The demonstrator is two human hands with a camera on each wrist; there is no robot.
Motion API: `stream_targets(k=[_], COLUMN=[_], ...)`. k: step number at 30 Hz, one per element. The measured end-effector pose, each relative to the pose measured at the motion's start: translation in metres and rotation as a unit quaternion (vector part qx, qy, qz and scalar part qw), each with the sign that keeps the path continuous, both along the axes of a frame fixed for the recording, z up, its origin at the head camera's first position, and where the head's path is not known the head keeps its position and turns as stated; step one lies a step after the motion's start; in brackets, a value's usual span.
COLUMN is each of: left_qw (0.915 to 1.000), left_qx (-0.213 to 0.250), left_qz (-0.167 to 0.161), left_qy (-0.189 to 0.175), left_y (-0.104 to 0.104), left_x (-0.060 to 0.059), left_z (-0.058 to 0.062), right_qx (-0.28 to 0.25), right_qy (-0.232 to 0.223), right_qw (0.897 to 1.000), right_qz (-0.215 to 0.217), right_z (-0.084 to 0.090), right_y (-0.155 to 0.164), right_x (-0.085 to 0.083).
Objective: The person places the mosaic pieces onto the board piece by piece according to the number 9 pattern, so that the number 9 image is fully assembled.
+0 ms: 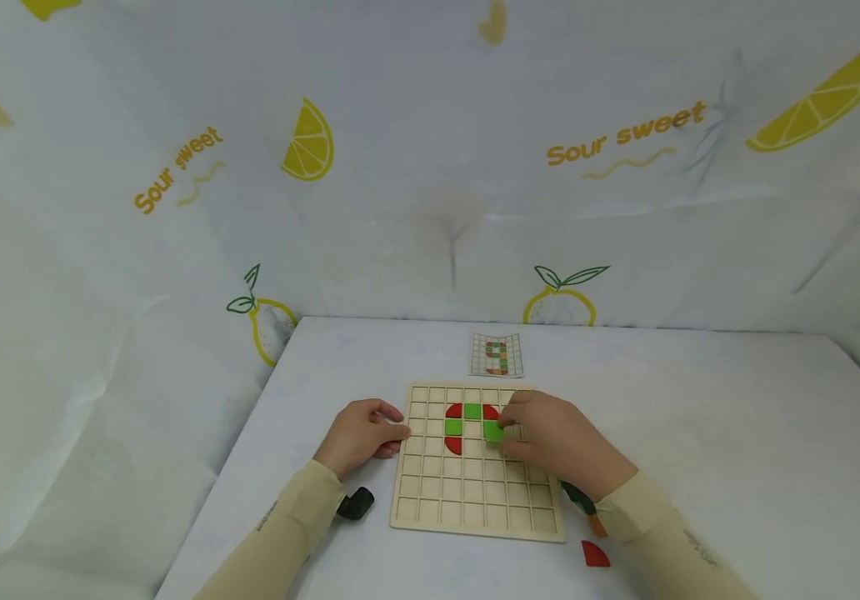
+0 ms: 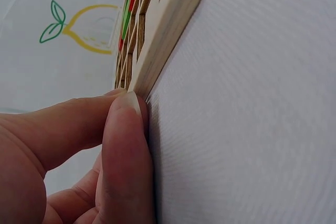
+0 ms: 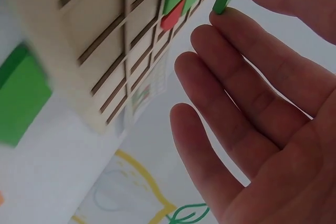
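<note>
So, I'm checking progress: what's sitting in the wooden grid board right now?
The wooden grid board holds red pieces and green squares; the right hand pinches another green square, hiding cells beneath.

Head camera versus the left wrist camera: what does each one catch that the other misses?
Only the head view shows the whole scene: the right hand pinching a green square tile over the wooden grid board, the pattern card behind it, and a loose red piece on the white table. Only the left wrist view shows, close up, the left hand's fingertips pressed against the board's edge. Both show the left hand, the board, some red and green tiles in it, and the table.
</note>
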State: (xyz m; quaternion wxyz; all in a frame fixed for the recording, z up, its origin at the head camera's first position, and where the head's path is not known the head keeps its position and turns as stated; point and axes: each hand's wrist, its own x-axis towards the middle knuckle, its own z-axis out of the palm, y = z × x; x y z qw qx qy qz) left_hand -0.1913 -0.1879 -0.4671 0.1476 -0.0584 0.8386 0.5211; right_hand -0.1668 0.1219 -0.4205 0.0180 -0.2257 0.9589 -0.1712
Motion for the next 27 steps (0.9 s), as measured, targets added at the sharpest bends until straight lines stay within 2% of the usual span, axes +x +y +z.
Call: stream_targets(k=[4, 10, 20, 27], left_qw=[1.0, 1.0, 1.0, 1.0], left_qx=[0.001, 0.001, -0.001, 0.0], left_qz=[0.001, -0.004, -0.001, 0.0], left_qy=[-0.007, -0.008, -0.004, -0.001], left_y=[0.0, 0.002, 0.003, 0.0], left_x=[-0.001, -0.003, 0.0, 0.001], left_z=[-0.001, -0.003, 0.003, 0.003], right_qx=[0.001, 0.019, 0.031, 0.039], right_qy=[0.02, 0.027, 0.046, 0.063], right_qw=[1.0, 0.999, 0.998, 0.996], right_qz=[0.018, 0.018, 0.029, 0.051], right_z=[-0.001, -0.007, -0.012, -0.014], right_y=[-0.012, -0.023, -0.028, -0.03], right_x=[-0.001, 0.0, 0.0, -0.002])
